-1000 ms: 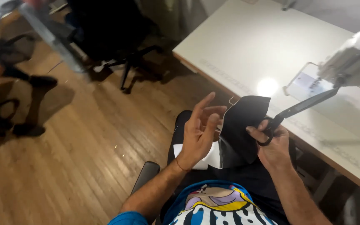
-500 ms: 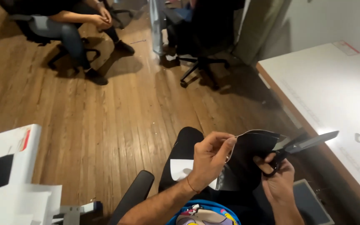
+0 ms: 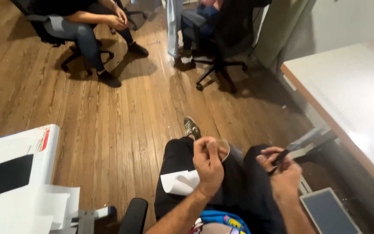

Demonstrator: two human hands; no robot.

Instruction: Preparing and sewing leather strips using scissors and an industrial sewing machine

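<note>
While your left hand [image 3: 208, 167] pinches the dark fabric [image 3: 234, 173] with clenched fingers, your right hand [image 3: 284, 173] grips the scissors [image 3: 297, 147] (blades blurred). No cut shows yet, so the snipping seems still ahead.

A worn wooden plank floor [image 3: 109, 125] carries two black office chairs [image 3: 221, 47] on castors and a seated person's dark shoes [image 3: 109, 79], while a white table [image 3: 360, 99] stands at the right, its top bare where it shows.

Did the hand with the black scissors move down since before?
Yes. The right hand with the black scissors dropped onto the lap, below the white table's edge.
</note>
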